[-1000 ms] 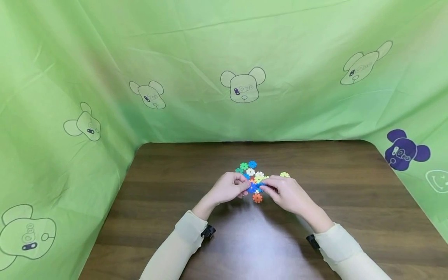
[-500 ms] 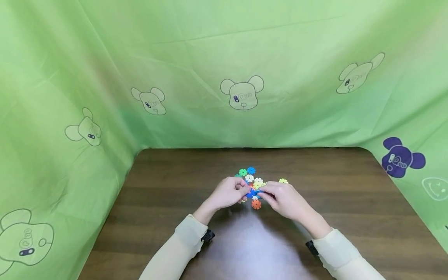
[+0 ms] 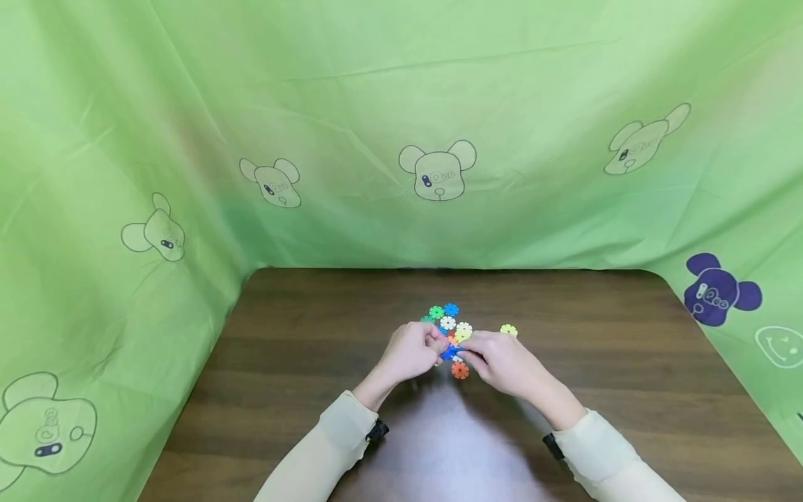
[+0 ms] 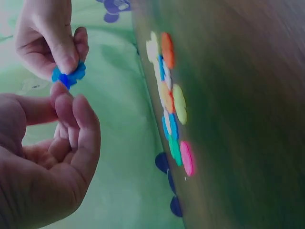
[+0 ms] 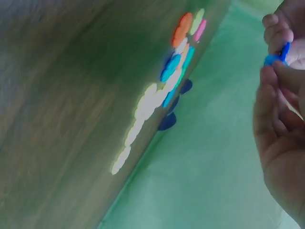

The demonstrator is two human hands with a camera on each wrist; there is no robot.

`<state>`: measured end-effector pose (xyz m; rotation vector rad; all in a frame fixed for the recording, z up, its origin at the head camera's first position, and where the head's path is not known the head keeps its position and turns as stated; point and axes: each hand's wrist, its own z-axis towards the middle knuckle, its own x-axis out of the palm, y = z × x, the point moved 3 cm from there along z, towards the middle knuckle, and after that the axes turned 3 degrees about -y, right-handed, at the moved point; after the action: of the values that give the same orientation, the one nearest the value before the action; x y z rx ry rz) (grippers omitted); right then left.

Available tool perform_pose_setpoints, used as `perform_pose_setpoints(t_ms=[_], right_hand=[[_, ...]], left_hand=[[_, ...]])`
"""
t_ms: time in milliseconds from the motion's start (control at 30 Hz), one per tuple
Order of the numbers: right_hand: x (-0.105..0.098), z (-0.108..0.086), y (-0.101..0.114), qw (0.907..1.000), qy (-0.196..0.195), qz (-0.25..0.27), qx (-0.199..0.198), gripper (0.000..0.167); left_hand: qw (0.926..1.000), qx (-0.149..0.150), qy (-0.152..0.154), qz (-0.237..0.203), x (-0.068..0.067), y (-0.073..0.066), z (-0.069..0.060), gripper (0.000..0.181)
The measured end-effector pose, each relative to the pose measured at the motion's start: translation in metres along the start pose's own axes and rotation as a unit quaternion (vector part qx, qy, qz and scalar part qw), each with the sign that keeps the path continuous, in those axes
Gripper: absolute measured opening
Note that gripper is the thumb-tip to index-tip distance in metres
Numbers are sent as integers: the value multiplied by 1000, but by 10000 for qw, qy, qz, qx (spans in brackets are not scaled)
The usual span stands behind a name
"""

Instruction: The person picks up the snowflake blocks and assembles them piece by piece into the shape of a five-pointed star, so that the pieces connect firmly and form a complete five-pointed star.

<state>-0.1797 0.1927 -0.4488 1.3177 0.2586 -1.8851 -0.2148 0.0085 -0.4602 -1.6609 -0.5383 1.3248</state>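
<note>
Low over the middle of the table, my left hand (image 3: 410, 348) pinches a dark blue notched disc (image 4: 63, 82) between thumb and fingertips. Facing it, my right hand (image 3: 507, 361) pinches a lighter blue notched disc (image 5: 270, 60). The two discs touch and cross at an angle; fingers cover part of both, so how deep they sit in each other's slots cannot be told. Both wrist views show the pair held above the tabletop. Behind and below the hands lie loose notched discs, among them an orange disc (image 3: 460, 370) and a white disc (image 3: 447, 323).
Several more discs lie grouped on the wooden table (image 3: 301, 328), including a green disc (image 3: 436, 312) and a blue disc (image 3: 451, 309) at the back. A yellow disc (image 3: 509, 330) lies to the right. A green printed curtain (image 3: 351, 230) rises behind the table.
My right hand has come slightly left, and the two blue discs are closer together. The head view has tilted a little, shifting the scene down. The loose discs stay where they lie.
</note>
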Motion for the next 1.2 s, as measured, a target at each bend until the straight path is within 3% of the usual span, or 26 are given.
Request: perform_pose_setpoints(t_ms=[100, 233, 300, 433, 567, 700, 867, 967, 1200], right_hand=[[-4, -2, -18, 9962, 462, 186, 716, 17], [-12, -11, -51, 9800, 886, -81, 1778, 31], [-12, -15, -63, 9728, 1110, -258, 2019, 32], [1, -17, -70, 9676, 1441, -703, 1950, 38], [11, -18, -70, 9680, 1425, -997, 1807, 36], [14, -21, -71, 9698, 1377, -748, 1870, 29], [18, -27, -75, 9659, 1376, -324, 2170, 36], [18, -29, -79, 9638, 1326, -308, 2293, 39], [12, -25, -85, 9657, 1278, -267, 2242, 25]], left_hand=[[9999, 24, 14, -127, -4, 5, -1, 13], [9986, -52, -138, -503, -15, 17, -3, 13], [9971, -126, -265, -700, -22, 22, -3, 14], [9941, -226, -379, -987, -31, 27, -2, 15], [9929, -209, -376, -1113, -32, 27, -2, 16], [9920, -208, -347, -1195, -30, 29, -1, 16], [9908, -233, -271, -1307, -25, 31, -2, 16], [9896, -209, -238, -1406, -24, 31, -3, 16], [9862, -185, -273, -1623, -28, 27, 1, 18]])
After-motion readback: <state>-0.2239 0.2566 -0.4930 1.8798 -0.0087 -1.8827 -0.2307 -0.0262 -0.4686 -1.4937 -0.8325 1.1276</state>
